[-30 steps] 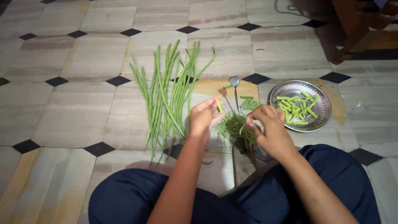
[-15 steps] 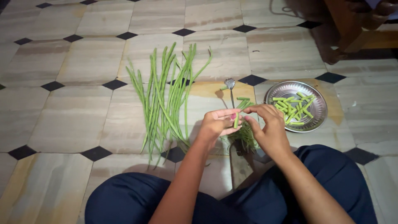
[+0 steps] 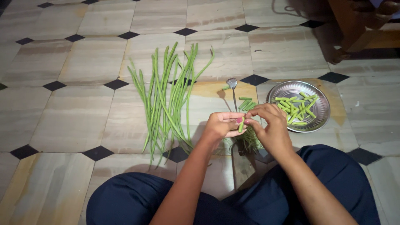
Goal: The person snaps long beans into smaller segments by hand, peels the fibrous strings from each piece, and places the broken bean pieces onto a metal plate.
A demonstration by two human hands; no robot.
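Observation:
My left hand [image 3: 221,125] and my right hand [image 3: 268,125] meet over the floor, both pinching one short green bean piece [image 3: 241,125] between their fingertips. Just under and behind the hands stands an upright floor blade [image 3: 233,93] with a toothed top. Cut bean pieces [image 3: 246,104] lie beside it, and green trimmings [image 3: 251,139] sit below my right hand. To the left lies a bundle of long green beans [image 3: 166,98]. A round steel plate [image 3: 318,118] at the right holds several cut bean pieces [image 3: 296,109].
I sit on a tiled floor [image 3: 75,104] with pale tiles and small black diamond insets, my legs in dark blue trousers [image 3: 333,183] at the bottom. Brown wooden furniture [image 3: 358,29] stands at the top right.
My left hand has moved right from the bean bundle to meet my right hand, and both now hold a short bean piece between them.

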